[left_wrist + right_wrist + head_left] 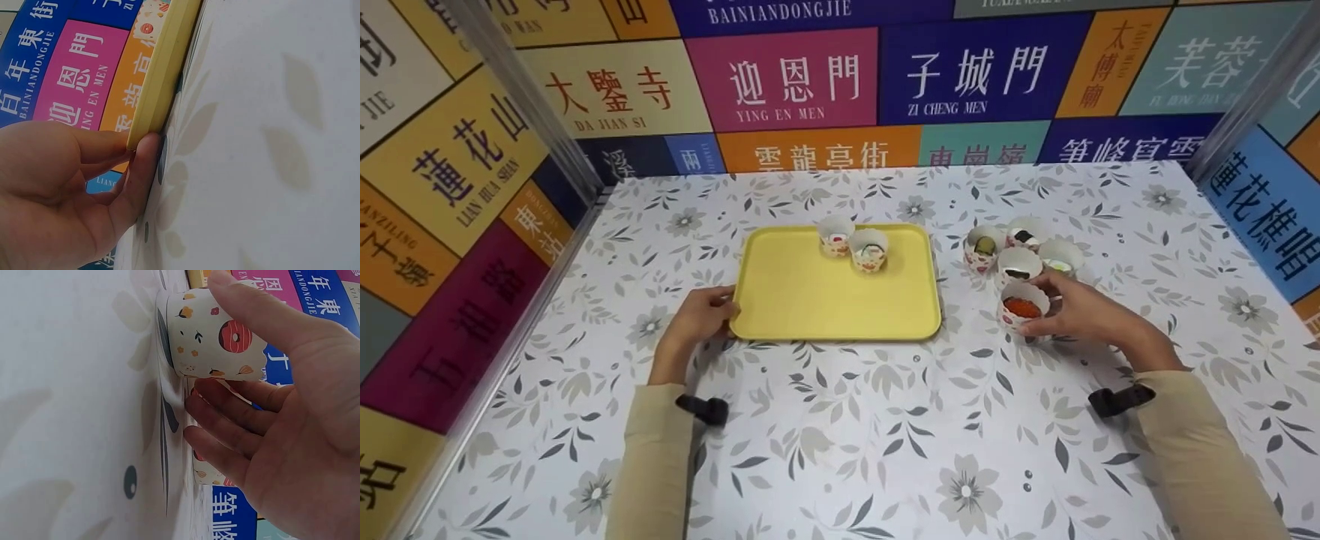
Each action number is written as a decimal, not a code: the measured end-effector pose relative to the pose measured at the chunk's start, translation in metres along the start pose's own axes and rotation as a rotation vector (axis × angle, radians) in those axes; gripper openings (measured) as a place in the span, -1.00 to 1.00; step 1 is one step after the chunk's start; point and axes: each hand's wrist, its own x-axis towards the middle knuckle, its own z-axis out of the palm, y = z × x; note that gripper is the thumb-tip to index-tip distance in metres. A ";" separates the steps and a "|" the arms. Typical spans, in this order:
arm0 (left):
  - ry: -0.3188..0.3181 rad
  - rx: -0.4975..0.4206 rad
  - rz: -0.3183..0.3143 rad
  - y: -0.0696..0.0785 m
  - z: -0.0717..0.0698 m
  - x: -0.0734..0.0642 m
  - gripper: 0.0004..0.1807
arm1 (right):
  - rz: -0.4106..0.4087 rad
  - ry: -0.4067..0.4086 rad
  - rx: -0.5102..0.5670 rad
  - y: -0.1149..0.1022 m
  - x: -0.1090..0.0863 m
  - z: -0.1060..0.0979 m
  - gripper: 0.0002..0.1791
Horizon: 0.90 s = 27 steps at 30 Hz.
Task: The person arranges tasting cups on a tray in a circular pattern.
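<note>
My left hand (701, 315) pinches the left edge of a yellow tray (810, 315), thumb on the rim and fingers beneath it, as the left wrist view shows. Two printed paper cups stand near the tray's far edge: one cup (835, 238) with something small and red inside, one cup (870, 253) with pale and green contents. To the right of the tray, my right hand (1076, 309) grips a paper cup (216, 340) with orange-red contents between thumb and fingers. Donut and flower prints cover its wall. This cup is the nearest of a cluster.
Behind the gripped cup stand several more paper cups, among them one with a green-brown piece (981, 251), one with a black-and-white piece (1026, 234) and a cup (1020, 266) with dark contents. A floral cloth (855, 450) covers the table. Printed panels (802, 79) wall it in.
</note>
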 end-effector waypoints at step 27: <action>-0.004 -0.051 0.013 0.000 0.000 -0.001 -0.48 | -0.025 0.064 -0.063 -0.006 -0.002 0.003 -0.29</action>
